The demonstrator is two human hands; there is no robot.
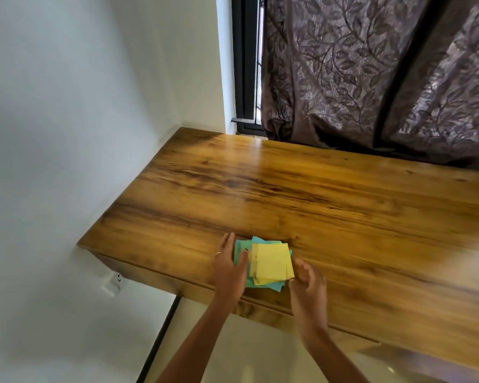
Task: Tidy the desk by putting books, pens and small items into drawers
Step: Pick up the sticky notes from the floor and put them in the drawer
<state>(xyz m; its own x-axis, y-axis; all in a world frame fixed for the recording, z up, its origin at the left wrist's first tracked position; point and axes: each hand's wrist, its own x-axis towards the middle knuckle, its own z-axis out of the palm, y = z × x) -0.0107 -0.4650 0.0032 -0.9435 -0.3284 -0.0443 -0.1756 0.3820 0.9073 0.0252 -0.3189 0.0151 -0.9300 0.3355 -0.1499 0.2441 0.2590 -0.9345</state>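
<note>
Papers [270, 262], yellow on green, are sitting near the front edge of the surface [315, 194] while I am closing my left hand [230, 262] and right hand [307, 280] around them, fingers loose and not yet holding, so putting them away is still looking left to do.

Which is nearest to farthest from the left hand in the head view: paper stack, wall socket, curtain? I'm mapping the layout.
From the left hand:
1. Paper stack, touching it, on the desk's near edge.
2. Wall socket, lower left, below the desk.
3. Curtain, behind the desk.

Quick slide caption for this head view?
Both hands, left hand and right hand, gather yellow and teal paper squares on wooden desk.
</note>
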